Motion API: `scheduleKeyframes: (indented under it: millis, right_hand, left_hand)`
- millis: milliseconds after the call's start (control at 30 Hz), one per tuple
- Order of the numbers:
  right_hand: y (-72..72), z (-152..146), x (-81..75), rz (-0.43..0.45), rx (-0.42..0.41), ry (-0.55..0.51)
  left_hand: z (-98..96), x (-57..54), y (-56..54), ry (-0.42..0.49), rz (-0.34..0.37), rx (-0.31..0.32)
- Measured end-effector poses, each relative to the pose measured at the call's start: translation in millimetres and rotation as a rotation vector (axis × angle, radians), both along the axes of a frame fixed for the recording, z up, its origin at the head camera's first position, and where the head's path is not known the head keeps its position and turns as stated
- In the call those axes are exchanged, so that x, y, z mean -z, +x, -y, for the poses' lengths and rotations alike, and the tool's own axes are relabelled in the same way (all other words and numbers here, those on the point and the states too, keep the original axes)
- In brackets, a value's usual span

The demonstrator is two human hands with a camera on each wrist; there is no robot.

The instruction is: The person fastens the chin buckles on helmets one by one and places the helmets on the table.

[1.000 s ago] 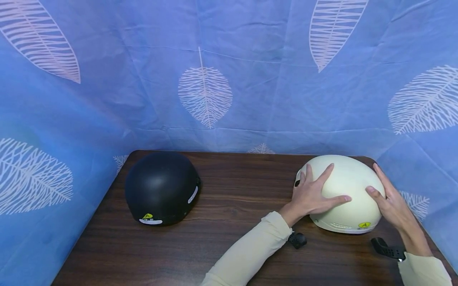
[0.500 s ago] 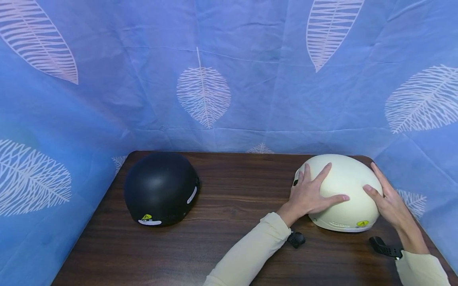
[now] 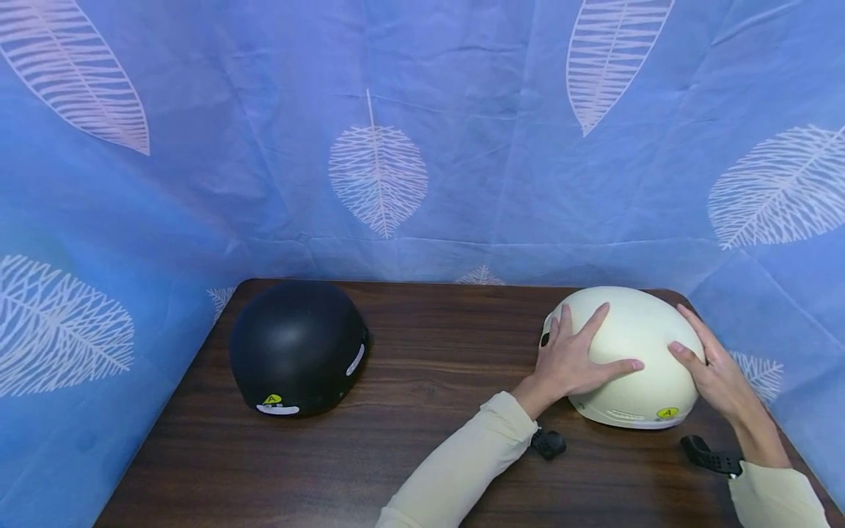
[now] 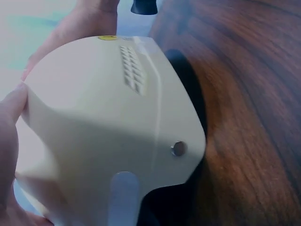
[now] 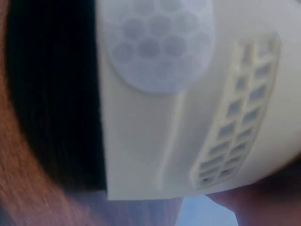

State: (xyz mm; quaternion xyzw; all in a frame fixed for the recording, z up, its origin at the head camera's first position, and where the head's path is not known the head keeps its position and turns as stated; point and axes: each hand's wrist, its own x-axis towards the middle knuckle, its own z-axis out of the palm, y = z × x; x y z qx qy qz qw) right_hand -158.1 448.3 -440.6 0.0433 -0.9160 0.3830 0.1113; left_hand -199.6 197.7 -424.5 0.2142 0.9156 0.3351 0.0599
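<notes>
A cream helmet sits dome up at the right end of the table, with a yellow sticker low on its near side. My left hand rests on its left side, fingers spread and thumb stretched across the shell. On the opposite side my right hand touches the shell, its fingers extended along the far right edge and its thumb on top. The left wrist view has the helmet's shell close up, with a round rivet and a vent grid. A reflective patch and vents fill much of the right wrist view.
A black helmet stands dome up at the left of the dark wooden table. Behind the table hangs a blue cloth with white leaf prints. Each wrist wears a black strap, one of them the right strap.
Both hands stay on the cream helmet in nearly the same pose. The helmet and right hand sit very slightly further left than a second ago; the black helmet has not moved.
</notes>
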Motion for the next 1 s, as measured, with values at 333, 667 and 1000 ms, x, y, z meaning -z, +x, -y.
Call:
scheduleKeyframes:
  millis: [333,667,1000]
  right_hand:
    - [-6.4,3,-17.7,-0.051,-0.034,0.029]
    - [-23.0,52,-60.3,-0.159,0.007,0.185]
    - [-39.6,108,-83.0,-0.344,0.012,0.257]
  left_hand:
    - [30.2,-15.2,-13.6,-0.095,-0.135,0.049]
    - [98.8,-27.8,-41.4,-0.124,-0.339,-0.044]
    - [161.0,-38.4,-55.1,-0.315,-0.481,-0.203]
